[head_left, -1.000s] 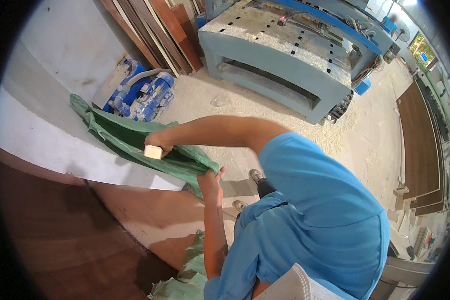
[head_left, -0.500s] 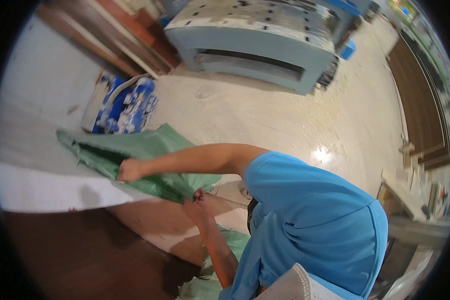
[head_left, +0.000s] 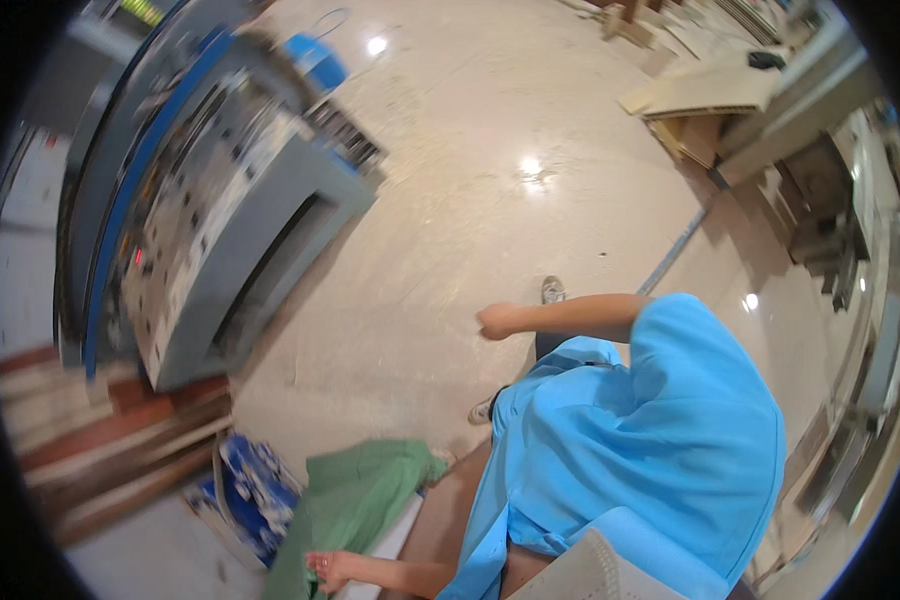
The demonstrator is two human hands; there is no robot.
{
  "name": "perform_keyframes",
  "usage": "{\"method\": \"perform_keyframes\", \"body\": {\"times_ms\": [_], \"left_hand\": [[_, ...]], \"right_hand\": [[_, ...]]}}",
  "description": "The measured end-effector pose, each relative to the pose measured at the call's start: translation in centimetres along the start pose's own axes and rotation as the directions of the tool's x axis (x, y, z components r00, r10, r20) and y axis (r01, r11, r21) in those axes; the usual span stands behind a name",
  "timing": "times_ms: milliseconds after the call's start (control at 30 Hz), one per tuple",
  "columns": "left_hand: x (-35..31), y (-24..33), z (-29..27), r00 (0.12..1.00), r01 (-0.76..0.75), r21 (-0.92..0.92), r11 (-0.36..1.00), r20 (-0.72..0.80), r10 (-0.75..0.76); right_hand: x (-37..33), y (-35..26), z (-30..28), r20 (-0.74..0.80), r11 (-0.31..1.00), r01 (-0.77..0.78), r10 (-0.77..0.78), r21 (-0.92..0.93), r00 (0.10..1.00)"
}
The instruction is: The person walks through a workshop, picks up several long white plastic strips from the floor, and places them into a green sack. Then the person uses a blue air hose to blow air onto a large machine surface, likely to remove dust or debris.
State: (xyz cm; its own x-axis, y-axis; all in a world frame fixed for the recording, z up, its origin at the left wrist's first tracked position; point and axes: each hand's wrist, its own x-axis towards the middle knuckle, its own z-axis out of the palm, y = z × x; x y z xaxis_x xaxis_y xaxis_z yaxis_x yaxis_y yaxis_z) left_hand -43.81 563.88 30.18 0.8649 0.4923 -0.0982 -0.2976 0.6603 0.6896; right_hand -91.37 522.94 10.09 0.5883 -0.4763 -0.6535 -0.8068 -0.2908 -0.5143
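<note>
A green woven sack (head_left: 365, 490) hangs over a white edge at the lower left, its lower part cut off by the picture's rim. My left hand (head_left: 332, 568) is at the sack's edge, fingers curled onto the green cloth. Away from the sack, above the floor in front of my body, my right hand (head_left: 500, 321) is closed in a loose fist; nothing shows in it. The fingers of this hand are slightly blurred.
A grey machine (head_left: 270, 270) with a perforated top stands at the left. Beside the sack is a blue-and-white bag (head_left: 260, 490), near stacked boards (head_left: 130, 460). A blue container (head_left: 315, 62) lies farther off. Wooden panels (head_left: 710, 95) and metal pieces line the right.
The view has swung to the right. My right hand has left the sack and moved out over the floor. My left hand is still at the sack.
</note>
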Motion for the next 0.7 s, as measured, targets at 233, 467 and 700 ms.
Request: {"method": "perform_keyframes", "body": {"times_ms": [233,467,700], "left_hand": [[-28.4,-28.4,-5.7,0.466,-0.116,0.990,0.083,0.128,-0.875],[-69.6,-37.1,-8.0,-0.462,-0.866,0.289,0.409,-0.149,-0.874],[-85.5,-52.8,5.5,-0.401,-0.778,0.591,0.211,-0.210,-0.892]], "right_hand": [[-7.3,20.5,-7.8,-0.089,0.954,-0.139,0.168,0.264,0.982],[-7.4,32.8,-16.2,-0.325,0.581,0.122,0.260,0.805,0.909],[-12.6,53.0,-14.8,0.083,-0.112,0.023,0.849,0.993,0.522]]}}
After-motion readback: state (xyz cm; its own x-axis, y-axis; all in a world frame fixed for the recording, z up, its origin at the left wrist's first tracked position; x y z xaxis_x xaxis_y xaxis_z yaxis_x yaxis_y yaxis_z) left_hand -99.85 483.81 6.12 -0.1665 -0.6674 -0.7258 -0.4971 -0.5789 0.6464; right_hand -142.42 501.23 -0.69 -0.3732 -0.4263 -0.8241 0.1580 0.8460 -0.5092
